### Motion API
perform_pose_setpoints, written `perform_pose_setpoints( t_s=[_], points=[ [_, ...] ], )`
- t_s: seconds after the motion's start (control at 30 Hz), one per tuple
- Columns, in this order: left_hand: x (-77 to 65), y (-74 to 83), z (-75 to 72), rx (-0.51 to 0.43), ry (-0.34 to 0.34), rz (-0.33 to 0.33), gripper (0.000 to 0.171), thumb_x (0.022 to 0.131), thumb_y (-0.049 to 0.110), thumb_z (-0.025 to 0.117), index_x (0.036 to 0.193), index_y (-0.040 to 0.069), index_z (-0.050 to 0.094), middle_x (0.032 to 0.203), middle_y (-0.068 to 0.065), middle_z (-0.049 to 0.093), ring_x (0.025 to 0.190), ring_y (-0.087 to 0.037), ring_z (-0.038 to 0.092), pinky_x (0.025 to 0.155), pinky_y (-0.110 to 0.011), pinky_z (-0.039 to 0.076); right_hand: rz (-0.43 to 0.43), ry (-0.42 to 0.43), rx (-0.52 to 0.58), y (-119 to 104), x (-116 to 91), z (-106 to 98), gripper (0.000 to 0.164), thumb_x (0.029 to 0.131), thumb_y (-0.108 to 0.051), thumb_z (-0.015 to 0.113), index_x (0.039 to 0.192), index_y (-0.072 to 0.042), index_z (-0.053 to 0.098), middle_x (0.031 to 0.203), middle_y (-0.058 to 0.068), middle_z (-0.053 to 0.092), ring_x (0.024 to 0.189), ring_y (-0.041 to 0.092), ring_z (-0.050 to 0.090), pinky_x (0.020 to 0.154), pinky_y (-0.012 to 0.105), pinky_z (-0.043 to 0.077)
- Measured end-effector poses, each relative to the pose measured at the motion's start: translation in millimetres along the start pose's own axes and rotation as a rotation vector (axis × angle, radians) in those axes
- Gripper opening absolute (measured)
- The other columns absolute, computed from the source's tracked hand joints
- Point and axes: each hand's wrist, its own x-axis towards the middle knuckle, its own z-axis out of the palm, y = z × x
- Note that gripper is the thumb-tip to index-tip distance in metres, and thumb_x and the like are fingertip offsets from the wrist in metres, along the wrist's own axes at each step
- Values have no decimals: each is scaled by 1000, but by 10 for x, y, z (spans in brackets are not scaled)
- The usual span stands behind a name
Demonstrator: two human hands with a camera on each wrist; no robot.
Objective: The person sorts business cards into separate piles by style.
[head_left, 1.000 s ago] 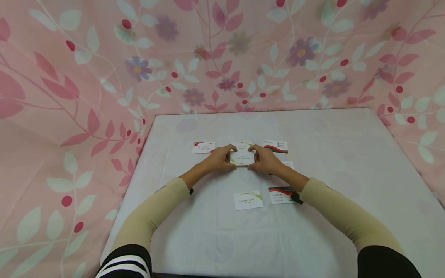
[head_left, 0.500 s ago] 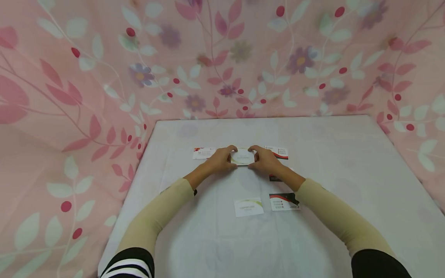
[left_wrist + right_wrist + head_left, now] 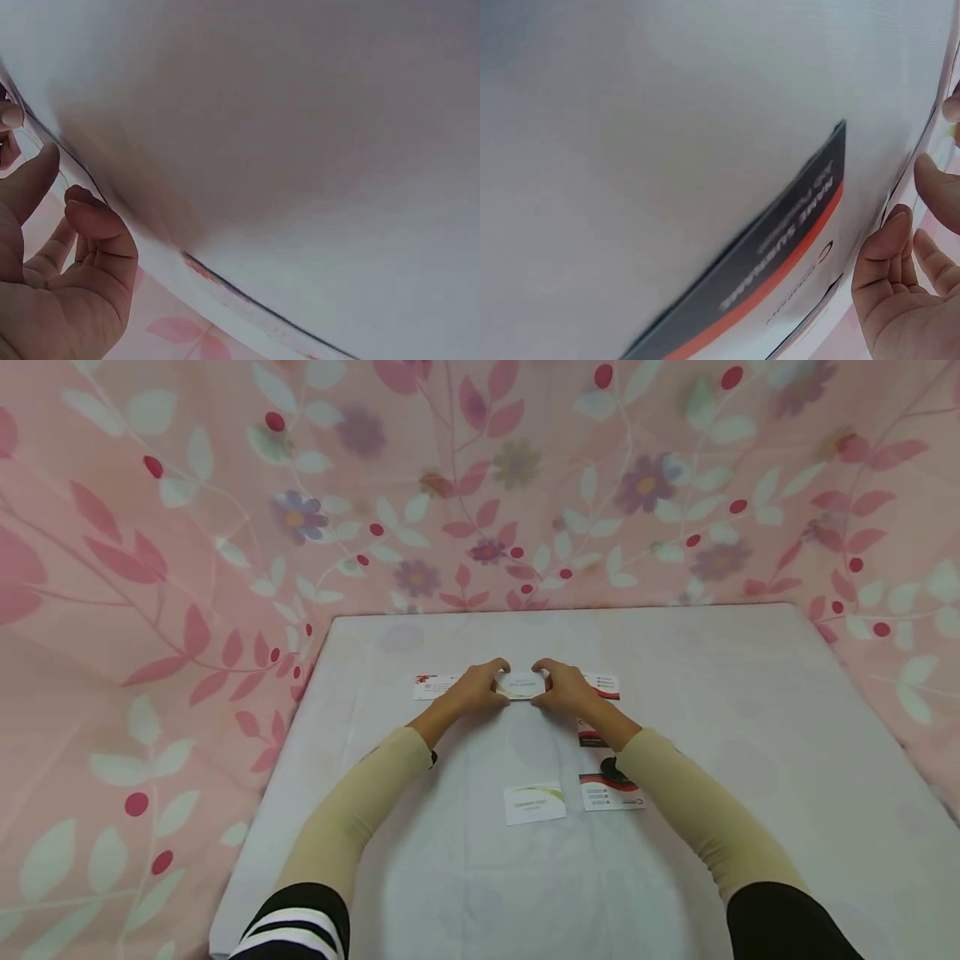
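Far-left card: white card with red marks [image 3: 433, 687], flat on the white-covered desk [image 3: 420, 877], just beside my left grip.
Left grip: my left grip [image 3: 477, 687] pinches the held card's left end, thumb at the near edge, forefinger at the far.
Middle: held card [image 3: 521, 685], pale, between my two grips, lettering too blurred to read.
Nearer me: green-curved card [image 3: 535, 806], flat, slightly askew.
Right grip: my right grip [image 3: 564, 689] pinches the right end likewise.
Right column: three red-and-black cards [image 3: 611, 795], upper two partly hidden by my right hand and forearm.
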Motion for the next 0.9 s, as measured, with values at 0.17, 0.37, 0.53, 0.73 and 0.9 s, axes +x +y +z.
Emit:
perform_pose_setpoints(
  t_s=[0.17,0.37,0.53,0.73,0.9],
  points=[
    [33,-8,11,-7,-9,-14,55,89,22,74,136,15,47,110,-7,61,95,-21,54,86,-33,42,27,-14,-5,-6,39,5,60,83,-19,80,135,-10,52,85,8,55,76,21,50,67,30,40],
    [-5,-11,26,-20,-31,-23,56,89,22,75,138,16,47,96,-6,59,87,-18,53,80,-30,40,51,-32,0,16,4,44,61,84,-21,79,137,-11,51,87,8,57,77,21,51,68,31,41],
    [17,-21,-39,-11,-37,-33,55,89,23,75,137,17,49,93,-5,57,84,-17,52,80,-30,40,48,-50,15,17,48,20,59,86,-22,77,138,-11,51,88,9,54,78,22,50,68,31,40],
    [40,-47,-31,-5,-56,-34,53,90,26,74,136,15,50,91,-5,56,83,-16,51,79,-30,40,54,-85,21,32,55,7,59,87,-22,76,138,-9,50,87,8,54,77,20,50,68,31,39],
    [45,-58,-19,-19,-62,-40,59,90,27,74,140,14,47,90,-5,55,83,-18,51,80,-31,40,81,-94,54,32,48,-3,60,87,-21,76,139,-10,49,88,9,54,77,21,50,68,30,40]
  ],
)
